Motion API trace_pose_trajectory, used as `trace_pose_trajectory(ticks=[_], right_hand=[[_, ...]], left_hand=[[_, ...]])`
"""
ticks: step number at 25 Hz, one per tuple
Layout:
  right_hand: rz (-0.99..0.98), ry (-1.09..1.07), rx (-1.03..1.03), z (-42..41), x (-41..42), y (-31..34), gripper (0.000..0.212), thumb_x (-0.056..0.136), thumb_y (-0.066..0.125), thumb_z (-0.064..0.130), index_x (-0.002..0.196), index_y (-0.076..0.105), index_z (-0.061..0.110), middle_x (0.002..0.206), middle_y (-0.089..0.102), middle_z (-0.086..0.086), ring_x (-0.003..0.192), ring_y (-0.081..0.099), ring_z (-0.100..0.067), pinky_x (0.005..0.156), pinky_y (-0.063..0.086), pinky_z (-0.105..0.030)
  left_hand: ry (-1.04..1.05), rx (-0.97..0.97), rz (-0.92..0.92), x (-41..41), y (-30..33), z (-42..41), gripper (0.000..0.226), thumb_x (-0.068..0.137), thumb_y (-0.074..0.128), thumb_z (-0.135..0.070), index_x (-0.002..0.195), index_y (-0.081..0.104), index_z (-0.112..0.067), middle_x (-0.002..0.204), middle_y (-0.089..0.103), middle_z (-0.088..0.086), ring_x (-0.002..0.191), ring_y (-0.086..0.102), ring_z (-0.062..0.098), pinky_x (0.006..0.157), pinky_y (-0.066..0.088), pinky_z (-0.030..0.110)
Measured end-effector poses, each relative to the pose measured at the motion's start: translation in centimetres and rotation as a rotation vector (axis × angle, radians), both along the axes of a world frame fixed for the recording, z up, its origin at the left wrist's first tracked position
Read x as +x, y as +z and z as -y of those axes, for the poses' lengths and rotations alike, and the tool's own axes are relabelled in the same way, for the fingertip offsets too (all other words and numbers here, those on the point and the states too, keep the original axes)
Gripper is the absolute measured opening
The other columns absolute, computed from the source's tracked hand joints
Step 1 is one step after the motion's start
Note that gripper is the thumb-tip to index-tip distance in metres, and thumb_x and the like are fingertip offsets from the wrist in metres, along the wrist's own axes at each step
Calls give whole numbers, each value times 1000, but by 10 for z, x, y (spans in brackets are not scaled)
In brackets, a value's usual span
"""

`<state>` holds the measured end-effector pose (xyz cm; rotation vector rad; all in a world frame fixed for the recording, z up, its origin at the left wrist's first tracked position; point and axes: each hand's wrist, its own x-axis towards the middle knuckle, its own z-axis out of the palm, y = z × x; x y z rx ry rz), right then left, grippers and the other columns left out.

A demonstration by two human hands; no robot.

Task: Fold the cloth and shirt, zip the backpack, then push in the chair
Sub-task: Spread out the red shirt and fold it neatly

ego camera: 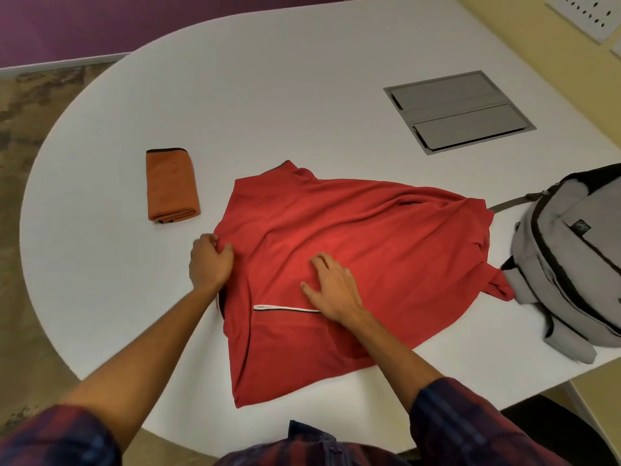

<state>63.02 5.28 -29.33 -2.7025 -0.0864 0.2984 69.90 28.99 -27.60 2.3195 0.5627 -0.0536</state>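
A red shirt (369,237) lies spread and partly folded on the white table (268,95), with a white and black trim strip showing near its front. My left hand (210,262) grips the shirt's left edge with curled fingers. My right hand (331,285) lies flat on the shirt's middle, fingers spread, pressing it down. An orange cloth (171,185) lies folded into a small rectangle left of the shirt. A grey backpack (571,260) lies at the table's right edge, touching the shirt's right corner.
A grey metal cable hatch (458,111) is set flush in the table at the back right. The table's curved edge runs along the left and front, with carpet floor beyond. A dark chair part (551,428) shows at the lower right.
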Motion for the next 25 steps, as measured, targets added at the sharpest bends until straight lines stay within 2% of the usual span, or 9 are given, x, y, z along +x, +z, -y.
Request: trace_pose_trajectory(ticks=[5,9,13,16,19,22,25], right_hand=[[104,-22,32,12,81,10,51,88,58,39,132,50,15,137,50,-6,122,51,-27,94,41,-41],[113,-55,64,19,158,14,50,90,55,36,134,49,13,135,54,-8,120,53,-28,97,39,-41],[98,-66,34,20,232,11,44,95,48,34,134,49,14,128,60,-8,116,56,-29,96,38,-41],[50,-58,-55,13,280,3,45,96,44,40,132,51,14,128,60,-6,118,54,-28,98,35,-41],[-46,-80,-158,1,313,-1,48,94,43,48,120,57,11,118,63,-7,112,56,-29,97,34,-41],[-159,-97,-178,-9,327,-7,36,88,53,42,107,56,11,101,59,-6,103,57,-29,95,35,-40],[-261,-140,-101,-14,337,-13,23,82,59,30,98,56,13,96,59,-6,99,60,-30,90,41,-39]], left_hand=[[-112,111,-26,90,-2,3,49,89,55,-36,129,50,-8,130,54,15,116,54,34,98,43,46],[-197,150,-183,153,-13,5,52,94,47,-41,130,49,-3,131,55,20,121,52,38,100,42,46],[-181,183,-333,193,-19,17,54,97,34,-43,128,49,-1,132,52,24,119,51,42,101,43,48],[-166,70,-499,222,-14,22,62,95,38,-52,125,51,-1,121,60,22,103,61,39,90,51,46],[-191,-96,-677,240,-6,24,48,89,55,-49,107,57,-4,104,60,16,90,60,32,77,49,40],[-337,-16,-770,250,-5,24,33,87,63,-38,90,59,-5,87,61,12,73,60,26,65,51,36],[-458,22,-812,251,-6,26,20,90,60,-23,85,61,-3,89,62,12,67,59,21,62,54,34]])
